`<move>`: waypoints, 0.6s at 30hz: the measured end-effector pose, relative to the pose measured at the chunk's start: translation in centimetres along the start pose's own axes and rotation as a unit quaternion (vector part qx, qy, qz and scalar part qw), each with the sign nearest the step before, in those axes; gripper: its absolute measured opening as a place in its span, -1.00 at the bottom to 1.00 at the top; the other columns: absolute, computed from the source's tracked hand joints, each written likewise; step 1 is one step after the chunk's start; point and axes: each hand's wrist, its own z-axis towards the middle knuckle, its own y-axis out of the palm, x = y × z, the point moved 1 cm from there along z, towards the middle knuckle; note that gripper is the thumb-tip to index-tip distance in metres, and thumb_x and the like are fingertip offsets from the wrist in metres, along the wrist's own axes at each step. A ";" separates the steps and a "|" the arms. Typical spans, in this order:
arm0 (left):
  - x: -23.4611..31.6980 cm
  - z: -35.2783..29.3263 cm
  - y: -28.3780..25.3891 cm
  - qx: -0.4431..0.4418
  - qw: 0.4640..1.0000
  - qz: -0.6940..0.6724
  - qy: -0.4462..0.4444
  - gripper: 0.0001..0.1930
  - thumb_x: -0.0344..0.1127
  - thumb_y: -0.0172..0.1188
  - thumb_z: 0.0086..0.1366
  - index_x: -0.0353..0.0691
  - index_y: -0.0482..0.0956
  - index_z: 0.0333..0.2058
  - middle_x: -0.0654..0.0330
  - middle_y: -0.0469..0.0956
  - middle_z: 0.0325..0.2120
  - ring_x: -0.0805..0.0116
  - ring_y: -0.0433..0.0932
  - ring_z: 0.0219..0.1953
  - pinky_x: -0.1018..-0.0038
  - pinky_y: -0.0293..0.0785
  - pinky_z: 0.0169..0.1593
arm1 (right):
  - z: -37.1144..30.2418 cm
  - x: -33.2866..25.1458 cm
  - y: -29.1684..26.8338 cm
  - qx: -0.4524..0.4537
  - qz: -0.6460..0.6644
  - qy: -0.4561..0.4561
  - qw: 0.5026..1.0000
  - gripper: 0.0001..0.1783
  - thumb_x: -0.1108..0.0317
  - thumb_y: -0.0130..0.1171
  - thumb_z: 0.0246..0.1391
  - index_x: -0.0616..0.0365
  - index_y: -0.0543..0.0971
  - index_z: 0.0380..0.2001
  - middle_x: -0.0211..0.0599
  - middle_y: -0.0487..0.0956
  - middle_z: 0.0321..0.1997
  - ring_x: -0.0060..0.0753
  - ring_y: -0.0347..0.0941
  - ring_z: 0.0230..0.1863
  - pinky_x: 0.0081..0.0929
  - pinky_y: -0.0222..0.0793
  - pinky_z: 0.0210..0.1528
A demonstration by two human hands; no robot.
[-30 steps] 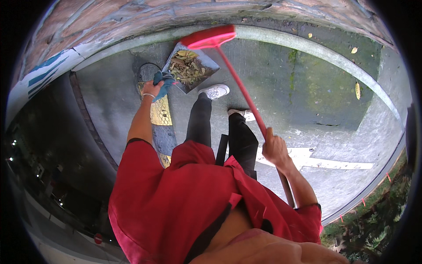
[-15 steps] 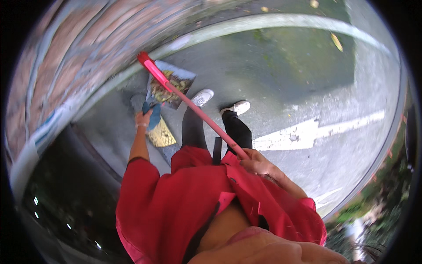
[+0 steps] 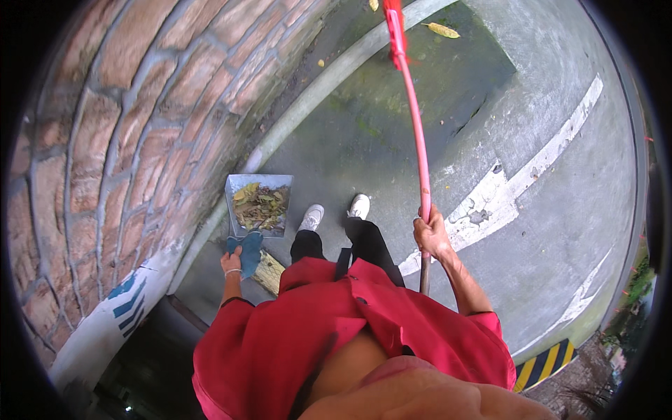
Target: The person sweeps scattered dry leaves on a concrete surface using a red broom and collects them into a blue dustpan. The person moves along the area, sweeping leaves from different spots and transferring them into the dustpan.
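Observation:
My right hand (image 3: 432, 234) is closed around the pink handle of a broom (image 3: 417, 133). The broom points away from me, its red bristle end cut off at the upper edge of the picture. At my left, a metal dustpan (image 3: 285, 222) holds dry leaves (image 3: 260, 207), brown and yellow. My left hand (image 3: 232, 261) is closed on a bunched blue cloth (image 3: 249, 250) right at the dustpan's near edge. Whether a handle lies inside the cloth is hidden. A pale yellow, wood-like piece (image 3: 269, 271) shows beside the cloth, partly behind my red sleeve.
A stone wall (image 3: 154, 133) rises along the left, with a pale curb (image 3: 315, 98) at its foot. Yellow leaves (image 3: 442, 30) lie on the far ground. A white arrow (image 3: 483, 206) is painted at the right, and a black-and-yellow striped block (image 3: 549, 364) stands lower right.
The broom has swung from over the dustpan to the far right, and my right hand has moved right and forward. My left hand keeps its hold on the cloth. The view has turned.

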 end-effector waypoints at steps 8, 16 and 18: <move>10.2 -6.3 -0.7 0.025 0.999 0.023 0.006 -0.22 0.06 0.41 -0.16 -0.59 0.46 -0.16 -0.10 0.54 -0.21 0.11 0.46 -0.10 0.42 0.29 0.03 | 4.6 -8.2 -1.0 -0.272 0.353 0.171 0.879 -0.87 0.52 -0.03 0.03 0.08 0.26 -0.48 -0.63 0.13 -0.76 -0.74 -0.01 -0.89 -0.66 -0.07 -0.88; 20.3 -10.6 3.4 0.049 0.998 -0.006 -0.034 -0.25 0.06 0.44 -0.20 -0.57 0.51 -0.22 -0.07 0.55 -0.23 0.18 0.47 -0.13 0.44 0.31 0.01 | 18.5 -14.6 -6.5 -0.331 0.260 0.227 0.878 -0.91 0.49 0.05 0.00 0.16 0.34 -0.44 -0.68 0.12 -0.74 -0.83 -0.03 -0.85 -0.72 -0.18 -0.86; 23.9 -11.0 4.9 0.032 0.997 0.040 -0.053 -0.29 0.04 0.45 -0.20 -0.55 0.53 -0.25 -0.05 0.56 -0.23 0.21 0.47 -0.16 0.45 0.31 0.00 | 20.6 -18.9 -11.8 -0.323 0.209 0.221 0.896 -0.91 0.49 0.03 0.02 0.17 0.33 -0.41 -0.66 0.12 -0.74 -0.83 -0.05 -0.86 -0.74 -0.20 -0.87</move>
